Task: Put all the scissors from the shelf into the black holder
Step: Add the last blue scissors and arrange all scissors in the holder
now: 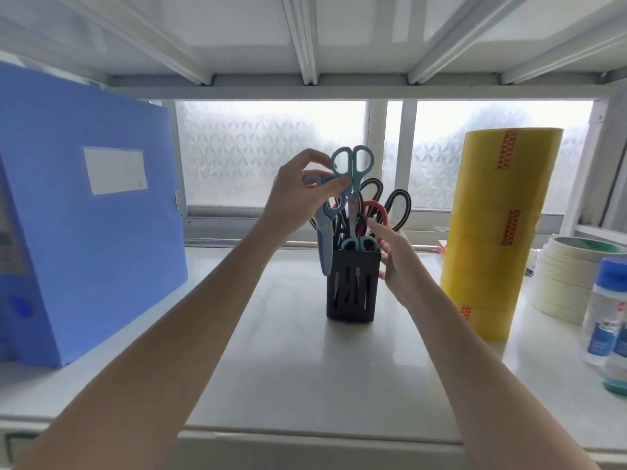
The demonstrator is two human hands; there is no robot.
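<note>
A black slotted holder [352, 290] stands in the middle of the white shelf [298, 368]. Several scissors stick up out of it, with black handles [397, 208], red handles [377, 212] and a small teal pair [360, 244] low at its rim. My left hand [298, 195] pinches a teal-handled pair of scissors [353, 164] above the holder, blades pointing down into it. A pale blue pair [324, 239] also hangs from that hand, outside the holder's left wall. My right hand [398, 262] rests against the holder's right side with fingers spread.
A blue file box [91, 212] stands at the left. A tall stack of yellow tape rolls [498, 228] stands right of the holder, with masking tape rolls [570, 276] and blue-capped bottles [610, 310] further right. A frosted window lies behind.
</note>
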